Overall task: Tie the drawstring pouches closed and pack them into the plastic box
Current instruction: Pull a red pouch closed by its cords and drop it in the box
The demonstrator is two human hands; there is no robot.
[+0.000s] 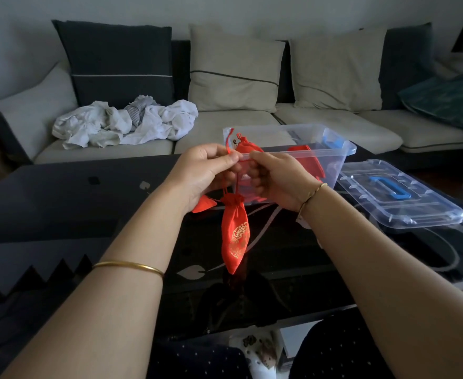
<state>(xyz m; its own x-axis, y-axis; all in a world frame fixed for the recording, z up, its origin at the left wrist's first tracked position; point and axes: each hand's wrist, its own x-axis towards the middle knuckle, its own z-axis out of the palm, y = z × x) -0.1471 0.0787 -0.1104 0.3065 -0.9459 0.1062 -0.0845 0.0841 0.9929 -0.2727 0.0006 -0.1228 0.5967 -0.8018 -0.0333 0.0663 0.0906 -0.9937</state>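
Your left grip (203,173) and right grip (274,179) both pinch the red drawstring (227,146); the pouch (234,233) hangs at six o'clock below them, over the bench (88,209); the plastic box (306,152) sits at twelve o'clock, its lid (399,198) at three o'clock of it.

- Hands: two, left hand (205,172) and right hand (275,180).
- Red pouches, at least four: hanging pouch (235,236), pouch on surface (204,204), tied pouch (243,146) and flat pouch (304,152) in box.
- Plastic box (342,153): one.
- Lid (416,214): one.

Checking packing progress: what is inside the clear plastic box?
Red pouches lie inside the plastic box, with something blue at the back. The left hand and right hand cover its front, so no count.
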